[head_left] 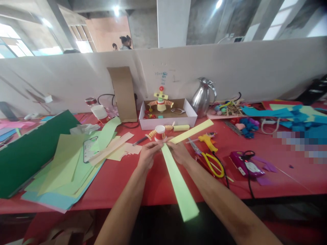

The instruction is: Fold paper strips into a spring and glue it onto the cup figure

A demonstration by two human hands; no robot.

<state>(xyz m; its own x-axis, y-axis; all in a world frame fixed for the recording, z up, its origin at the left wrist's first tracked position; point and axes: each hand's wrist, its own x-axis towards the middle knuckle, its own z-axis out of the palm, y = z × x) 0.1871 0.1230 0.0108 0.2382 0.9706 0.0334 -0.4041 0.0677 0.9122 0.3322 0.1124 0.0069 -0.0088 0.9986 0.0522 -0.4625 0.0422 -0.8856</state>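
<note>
Nearest on my feed: green paper strip (178, 185), running from just before the red-and-white paper cup (160, 135) back toward the camera. At its far end, just nearer than the cup, I have my left hand (148, 154), fingers pinched on the green strip, and my right hand (181, 153), fingers closed on the yellow paper strip (192, 131), which slants away to the right of the cup. The strips meet between the fingertips; the exact overlap I cannot tell. Right of the cup and nearer: yellow-handled scissors (214, 166), purple device (246, 165). Left of it: loose paper sheets (61, 160), phone (89, 149). Right again: yellow glue gun (208, 141). The cup itself bears pleated paper arms (153, 134). Behind it: white box (168, 124) with a paper figure (161, 102); steel jug (203, 98) behind and right; white partition (163, 61) farther back
</note>
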